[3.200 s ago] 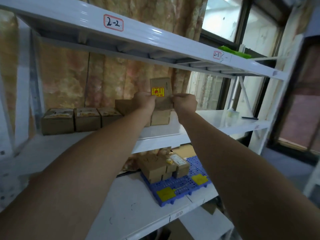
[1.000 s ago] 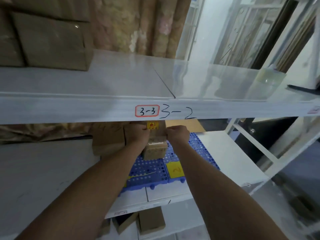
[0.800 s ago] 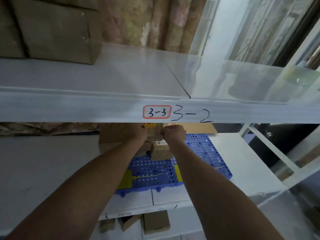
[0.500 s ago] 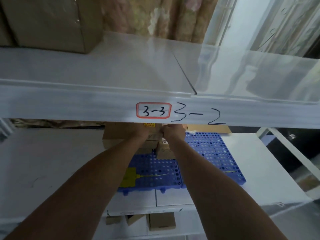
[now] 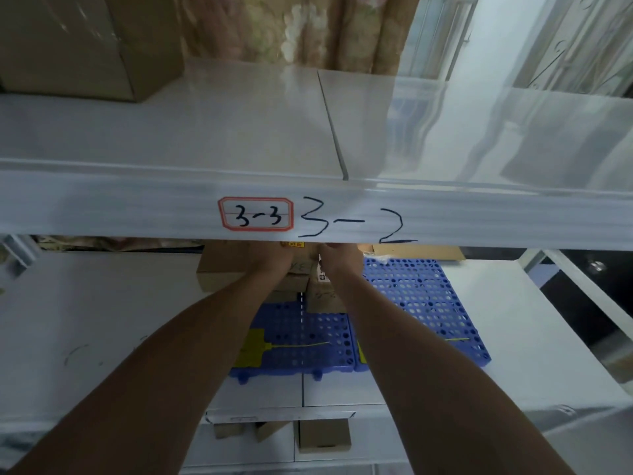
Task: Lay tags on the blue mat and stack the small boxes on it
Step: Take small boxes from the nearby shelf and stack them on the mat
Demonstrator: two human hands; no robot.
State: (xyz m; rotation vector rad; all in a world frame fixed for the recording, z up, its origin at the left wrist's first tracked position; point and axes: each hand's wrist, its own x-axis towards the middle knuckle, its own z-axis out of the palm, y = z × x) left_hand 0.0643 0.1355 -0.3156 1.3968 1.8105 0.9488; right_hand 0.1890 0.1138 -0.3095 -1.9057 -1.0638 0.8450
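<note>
A blue perforated mat (image 5: 414, 303) lies on the lower white shelf. A yellow tag (image 5: 251, 347) with a thin tail rests on its front left; the edge of another yellow tag (image 5: 361, 354) shows beside my right forearm. Several small cardboard boxes (image 5: 222, 272) stand stacked at the mat's back. My left hand (image 5: 274, 258) and my right hand (image 5: 339, 258) grip a small box with a yellow sticker (image 5: 303, 257) between them, on top of that stack. The shelf beam above hides my fingers and most of this box.
The white beam (image 5: 137, 207), marked 3-3 and 3-2, crosses the view just above my hands. A large carton (image 5: 85, 46) stands on the upper shelf at left. More small boxes (image 5: 323, 438) sit on a shelf below. Bare white shelf (image 5: 85, 320) flanks the mat.
I carried the stickered box down from the upper shelf onto the stack at the mat's back. Over the last second my hands moved farther in under the beam.
</note>
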